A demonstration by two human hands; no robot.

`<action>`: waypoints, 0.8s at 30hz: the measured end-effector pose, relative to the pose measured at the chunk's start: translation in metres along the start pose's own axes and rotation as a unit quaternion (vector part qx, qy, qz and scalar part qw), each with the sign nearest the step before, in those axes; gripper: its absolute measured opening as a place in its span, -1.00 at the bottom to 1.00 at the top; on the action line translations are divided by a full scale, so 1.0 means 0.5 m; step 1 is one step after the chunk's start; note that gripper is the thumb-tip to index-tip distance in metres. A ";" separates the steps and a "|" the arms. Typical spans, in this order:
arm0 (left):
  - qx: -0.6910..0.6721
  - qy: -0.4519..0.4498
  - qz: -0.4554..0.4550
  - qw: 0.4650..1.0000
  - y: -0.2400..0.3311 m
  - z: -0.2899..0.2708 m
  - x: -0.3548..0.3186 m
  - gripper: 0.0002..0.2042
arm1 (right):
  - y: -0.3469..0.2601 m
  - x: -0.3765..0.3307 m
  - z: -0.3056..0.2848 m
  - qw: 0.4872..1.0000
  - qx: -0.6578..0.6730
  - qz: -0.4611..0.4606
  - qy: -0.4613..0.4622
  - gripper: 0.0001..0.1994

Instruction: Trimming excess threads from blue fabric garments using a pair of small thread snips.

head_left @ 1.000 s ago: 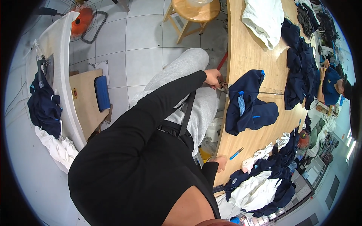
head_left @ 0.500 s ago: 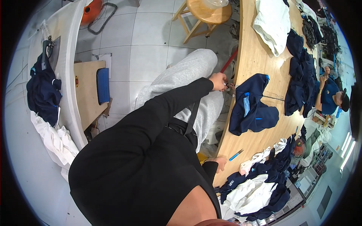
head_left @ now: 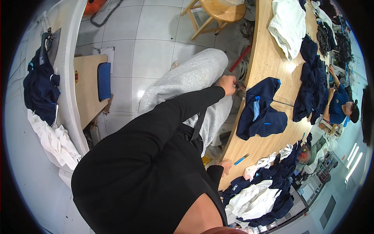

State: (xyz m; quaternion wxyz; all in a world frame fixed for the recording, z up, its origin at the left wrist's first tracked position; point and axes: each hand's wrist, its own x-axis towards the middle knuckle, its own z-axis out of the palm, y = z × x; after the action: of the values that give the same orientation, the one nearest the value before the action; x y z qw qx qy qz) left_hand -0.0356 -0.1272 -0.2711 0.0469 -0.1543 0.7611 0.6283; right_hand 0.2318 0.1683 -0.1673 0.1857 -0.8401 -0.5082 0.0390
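Observation:
My left hand (head_left: pixel 227 85) is closed at the table's near edge, above my lap. Its fingers pinch at something small and dark, too small to name. My right hand (head_left: pixel 226 167) rests on the table edge farther down, mostly flat, with its wrist hidden by my sleeve. Just beyond it lies a slim blue-handled tool (head_left: pixel 241 159) with a dark pointed tip. A folded navy garment (head_left: pixel 259 121) with light-blue pieces on it lies on the wooden table (head_left: pixel 284 84), beyond my left hand. Neither hand touches it.
White fabric (head_left: pixel 287 29) and navy garments (head_left: pixel 311 87) lie on the table, with a mixed pile (head_left: pixel 255 199) at its lower end. A wooden stool (head_left: pixel 224 15) stands beside the table. Another person (head_left: pixel 338 107) is across it. An iron (head_left: pixel 43 46) and clothes lie at the far left.
The whole view has shifted slightly. My left hand stays closed at the table edge, and my right hand remains on the edge. The person across the table has raised an arm.

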 end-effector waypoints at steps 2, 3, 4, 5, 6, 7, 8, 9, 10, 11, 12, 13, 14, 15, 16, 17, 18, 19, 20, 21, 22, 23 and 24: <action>-0.074 -0.114 -0.136 0.981 0.008 0.004 0.002 -0.83 | 0.013 -0.009 -0.028 0.971 -0.183 -0.136 -0.071 -0.60; -0.073 -0.114 -0.138 0.981 0.009 0.007 0.007 -0.83 | 0.009 -0.018 -0.032 0.971 -0.185 -0.137 -0.070 -0.60; -0.171 -0.142 -0.234 0.947 0.005 0.011 0.017 -0.85 | 0.001 -0.028 -0.029 0.979 -0.163 -0.109 -0.059 -0.60; -0.266 -0.166 -0.324 0.893 -0.001 0.013 0.024 -0.87 | -0.006 -0.038 -0.026 0.985 -0.141 -0.081 -0.048 -0.59; -0.266 -0.160 -0.326 0.893 -0.010 0.016 0.022 -0.87 | -0.011 -0.050 -0.022 0.984 -0.145 -0.086 -0.050 -0.59; -0.369 -0.101 -0.365 0.849 -0.006 0.030 0.015 -0.84 | -0.017 -0.053 -0.015 0.997 -0.074 -0.025 -0.009 -0.55; -0.465 -0.042 -0.398 0.790 0.004 0.041 0.009 -0.80 | -0.020 -0.042 -0.001 0.999 -0.001 0.038 0.033 -0.49; -0.467 -0.044 -0.398 0.789 0.015 0.049 0.008 -0.80 | -0.017 -0.025 0.004 0.999 0.000 0.038 0.035 -0.49; -0.444 -0.038 -0.403 0.799 0.030 0.057 0.006 -0.82 | -0.004 0.018 0.016 1.000 0.010 0.024 0.009 -0.56; -0.418 -0.034 -0.411 0.809 0.046 0.065 -0.001 -0.84 | 0.003 0.037 0.017 1.000 0.016 0.011 -0.015 -0.61; -0.370 0.052 -0.422 0.826 0.072 0.082 -0.016 -0.73 | -0.001 0.050 0.027 1.000 0.017 0.014 -0.011 -0.61; -0.371 0.064 -0.418 0.827 0.057 0.075 -0.005 -0.73 | -0.014 0.026 0.042 0.998 0.032 0.039 0.031 -0.61; -0.322 0.045 -0.410 0.852 0.031 0.065 0.005 -0.74 | -0.029 -0.005 0.052 0.994 0.047 0.062 0.071 -0.60; -0.272 0.025 -0.401 0.875 0.008 0.054 0.017 -0.75 | -0.038 -0.034 0.057 0.996 0.044 0.052 0.058 -0.60; -0.237 -0.007 -0.418 0.877 0.046 0.067 -0.004 -0.81 | -0.025 -0.009 0.045 0.994 0.055 0.069 0.066 -0.57; -0.233 -0.014 -0.422 0.876 0.067 0.062 -0.007 -0.81 | -0.017 -0.005 0.035 0.994 0.064 0.074 0.058 -0.50; -0.212 -0.017 -0.427 0.879 0.084 0.057 -0.007 -0.83 | -0.005 0.008 0.025 0.993 0.065 0.078 0.062 -0.50; -0.192 -0.018 -0.430 0.882 0.094 0.056 -0.007 -0.85 | 0.010 0.032 0.010 0.995 -0.092 -0.030 -0.026 -0.49; -0.195 -0.018 -0.429 0.882 0.090 0.060 -0.002 -0.85 | 0.019 0.063 0.004 0.953 -0.243 -0.141 -0.115 -0.48; -0.194 -0.055 -0.434 0.878 0.085 0.066 0.005 -0.87 | 0.024 0.087 0.011 0.954 -0.241 -0.139 -0.112 -0.48; -0.197 -0.100 -0.432 0.874 0.096 0.083 0.019 -0.88 | 0.023 0.128 0.030 0.968 -0.200 -0.137 -0.070 -0.53; -0.195 -0.097 -0.431 0.876 0.077 0.090 0.034 -0.88 | 0.025 0.119 0.038 0.975 -0.171 -0.139 -0.039 -0.55; -0.164 -0.163 -0.435 0.870 0.060 0.098 0.051 -0.86 | 0.025 0.114 0.040 0.975 -0.171 -0.139 -0.042 -0.55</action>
State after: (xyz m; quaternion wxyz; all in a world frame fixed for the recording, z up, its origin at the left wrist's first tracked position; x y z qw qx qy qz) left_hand -0.0744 -0.0794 -0.2599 0.4130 -0.3710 0.4846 0.6760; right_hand 0.2647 0.2182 -0.1834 0.0215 -0.7782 -0.6264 -0.0393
